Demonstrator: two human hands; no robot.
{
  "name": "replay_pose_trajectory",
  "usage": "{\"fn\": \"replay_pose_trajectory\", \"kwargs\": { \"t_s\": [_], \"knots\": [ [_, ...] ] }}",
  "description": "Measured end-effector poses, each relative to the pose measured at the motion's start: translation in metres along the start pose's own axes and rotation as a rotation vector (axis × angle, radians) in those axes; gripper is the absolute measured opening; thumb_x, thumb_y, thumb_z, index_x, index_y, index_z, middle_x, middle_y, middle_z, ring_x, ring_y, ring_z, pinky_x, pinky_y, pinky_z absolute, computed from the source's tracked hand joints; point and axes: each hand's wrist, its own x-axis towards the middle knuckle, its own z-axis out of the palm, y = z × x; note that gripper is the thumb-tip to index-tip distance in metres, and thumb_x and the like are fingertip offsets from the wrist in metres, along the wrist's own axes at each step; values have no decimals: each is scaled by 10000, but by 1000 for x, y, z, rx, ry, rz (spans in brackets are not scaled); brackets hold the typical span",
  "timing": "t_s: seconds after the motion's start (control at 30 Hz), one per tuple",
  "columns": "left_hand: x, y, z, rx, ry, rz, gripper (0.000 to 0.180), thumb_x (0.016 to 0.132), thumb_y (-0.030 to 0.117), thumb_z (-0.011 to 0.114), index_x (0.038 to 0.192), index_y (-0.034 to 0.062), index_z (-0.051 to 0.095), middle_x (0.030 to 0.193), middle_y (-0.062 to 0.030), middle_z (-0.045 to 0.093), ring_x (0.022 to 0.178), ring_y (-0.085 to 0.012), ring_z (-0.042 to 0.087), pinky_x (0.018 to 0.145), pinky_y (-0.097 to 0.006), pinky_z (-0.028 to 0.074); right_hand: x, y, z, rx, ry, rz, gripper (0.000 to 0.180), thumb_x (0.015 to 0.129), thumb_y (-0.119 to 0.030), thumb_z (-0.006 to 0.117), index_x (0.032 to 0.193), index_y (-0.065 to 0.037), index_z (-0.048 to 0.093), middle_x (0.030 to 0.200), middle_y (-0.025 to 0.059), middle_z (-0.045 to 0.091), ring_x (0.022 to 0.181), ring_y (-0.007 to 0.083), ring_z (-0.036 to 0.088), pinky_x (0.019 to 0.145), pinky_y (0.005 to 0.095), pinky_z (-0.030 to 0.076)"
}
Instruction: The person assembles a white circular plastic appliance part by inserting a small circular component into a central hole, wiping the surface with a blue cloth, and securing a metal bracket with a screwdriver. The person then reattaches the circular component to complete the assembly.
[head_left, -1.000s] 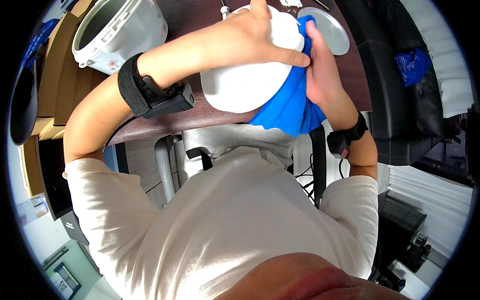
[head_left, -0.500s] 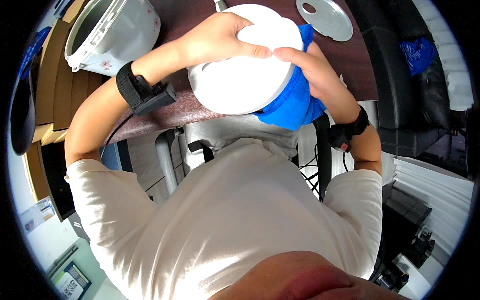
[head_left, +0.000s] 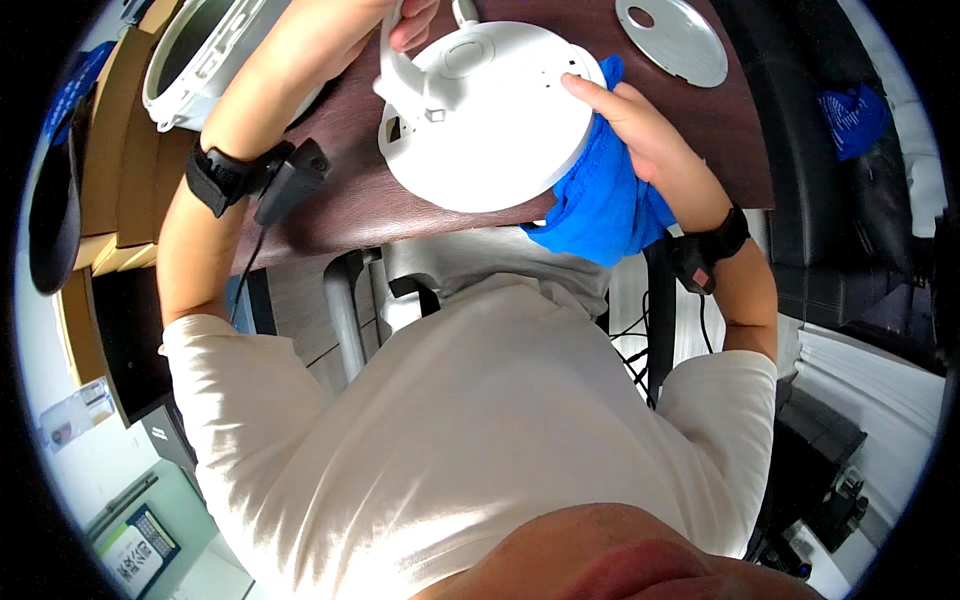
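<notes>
A white round lid (head_left: 490,165) lies tilted over the table's front edge, with small slots and holes in its top. My left hand (head_left: 412,25), partly cut off by the upper edge, is closed on a white curved handle piece (head_left: 405,85) raised off the lid; its lower end hangs over the lid's left part. My right hand (head_left: 630,115) grips the lid's right rim, thumb on top and other fingers partly hidden. A blue cloth (head_left: 600,205) hangs beneath that hand, against the rim.
A white pot-like container (head_left: 200,60) stands at the far left beside cardboard boxes (head_left: 125,130). A grey-white disc (head_left: 680,40) with a hole lies at the far right of the dark red-brown table (head_left: 340,200). A black sofa (head_left: 800,200) is to the right.
My left hand has moved up and left, lifting the white handle piece off the lid and uncovering slots there. My right hand stays at the rim with the blue cloth.
</notes>
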Motion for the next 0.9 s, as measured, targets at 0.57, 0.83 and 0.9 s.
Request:
{"fn": "replay_pose_trajectory", "kwargs": {
  "t_s": [0.57, 0.83, 0.9],
  "knots": [
    [-8, -52, -18, -943, 48, 120, 557, 916, 641, 413, 724, 120, 441, 500, 24, 330, 364, -90, 303, 344, -235, 263, 6, 10, -8, -751, 294, -251, 502, 980, -425, 435, 1177, 30, 508, 1076, 217, 621, 1021, 333, 601, 876, 399, 459],
    [-2, -56, -23, -997, 116, 79, 556, 911, 638, 430, 703, 122, 448, 493, 35, 323, 358, -76, 295, 338, -218, 253, 15, -1, 12, -1696, 388, -640, 252, 968, -257, 481, 905, -27, 560, 782, 150, 648, 689, 291, 686, 604, 379, 559],
    [-1, -57, -24, -1014, 128, 86, 550, 911, 631, 441, 701, 122, 449, 495, 36, 324, 359, -74, 295, 336, -214, 248, 21, -5, 7, -1830, 403, -731, 229, 959, -247, 501, 899, -37, 569, 782, 137, 651, 652, 265, 681, 581, 366, 554]
  ]
}}
